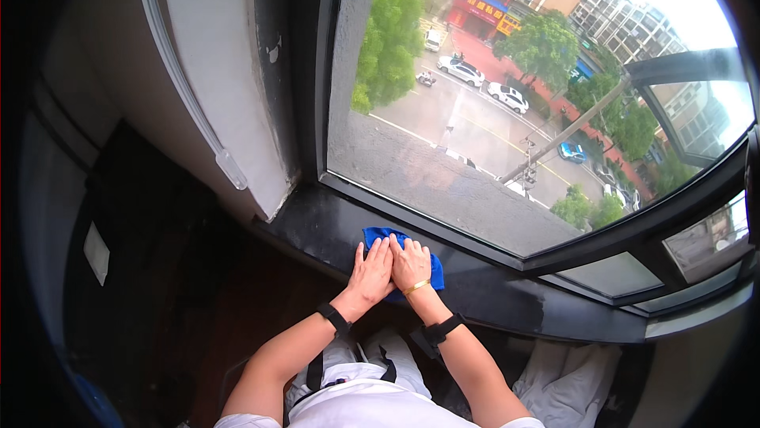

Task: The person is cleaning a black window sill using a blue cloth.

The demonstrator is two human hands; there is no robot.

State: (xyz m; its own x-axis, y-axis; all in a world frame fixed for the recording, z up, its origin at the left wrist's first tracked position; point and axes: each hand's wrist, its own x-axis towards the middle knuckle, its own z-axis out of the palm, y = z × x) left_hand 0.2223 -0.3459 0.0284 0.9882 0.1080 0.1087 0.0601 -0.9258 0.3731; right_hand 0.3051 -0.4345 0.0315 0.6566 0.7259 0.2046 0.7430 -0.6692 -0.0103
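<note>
A bright blue cloth lies crumpled on a dark, glossy window sill. My left hand is palm down on its left part, fingers stretched toward the window. Close against it, my right hand rests on the cloth with the fingers slightly bent; together they hold it against the sill. The two hands touch at the index fingers and thumbs. Much of the cloth is hidden beneath them. A gold-coloured bracelet circles the right wrist, and each forearm wears a black strap.
Just beyond the sill rises a large window pane in a dark frame. An outward-tilted sash is at the right. A white wall corner with a cable duct borders the left end. White fabric hangs below the sill.
</note>
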